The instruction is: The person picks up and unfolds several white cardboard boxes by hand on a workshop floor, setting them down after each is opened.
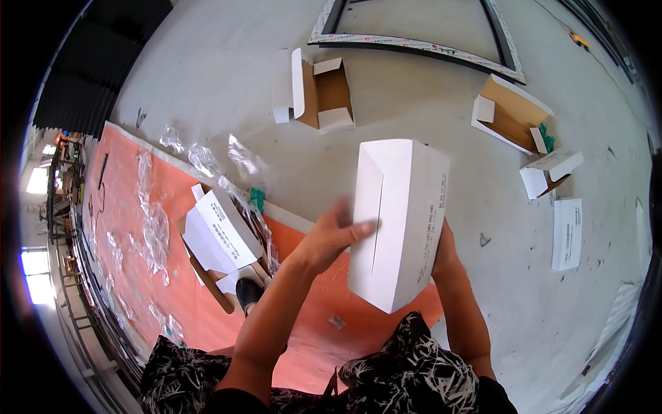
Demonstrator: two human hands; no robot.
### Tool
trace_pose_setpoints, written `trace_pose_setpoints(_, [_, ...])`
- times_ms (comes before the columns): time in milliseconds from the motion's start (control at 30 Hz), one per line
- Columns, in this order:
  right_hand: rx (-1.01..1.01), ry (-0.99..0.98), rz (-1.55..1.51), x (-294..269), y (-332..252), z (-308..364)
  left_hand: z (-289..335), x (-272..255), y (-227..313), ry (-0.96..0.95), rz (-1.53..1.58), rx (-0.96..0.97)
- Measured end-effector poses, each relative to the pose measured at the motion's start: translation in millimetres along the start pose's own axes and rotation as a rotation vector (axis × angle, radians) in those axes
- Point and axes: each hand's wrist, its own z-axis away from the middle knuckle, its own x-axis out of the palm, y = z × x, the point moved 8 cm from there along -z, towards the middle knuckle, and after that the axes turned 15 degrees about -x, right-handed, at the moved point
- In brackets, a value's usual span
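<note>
A closed white cardboard box (pixel 394 228), long and printed on one side, is held up in front of me, tilted. My right hand (pixel 445 250) grips its right side from below; most of those fingers are hidden behind the box. At its left edge is my left hand (pixel 333 238), the thumb lying on the near face by a long slit where a flap meets the side. The other fingers of that hand are blurred and partly behind the edge.
On the grey floor (pixel 510 276) lie open cardboard boxes (pixel 334 93) (pixel 514 114), a smaller carton (pixel 552 172) and a white box (pixel 567 234). Another open box (pixel 224 231) and crumpled clear plastic (pixel 155 234) cover part of the orange mat (pixel 324 352). A dark frame (pixel 414 47) lies beyond.
</note>
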Motion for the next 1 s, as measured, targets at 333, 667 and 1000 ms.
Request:
trace_pose_setpoints(333, [-0.226,0.171,0.057,-43,-30,29,-13,6,3,0.476,-0.529,0.127])
trace_pose_setpoints(667, [-0.389,0.018,0.405,1,-52,75,-7,8,-1,1.044,-0.916,0.294])
trace_pose_setpoints(1000, [-0.469,0.241,0.614,-77,-97,46,-24,46,-16,0.349,-0.8,0.228])
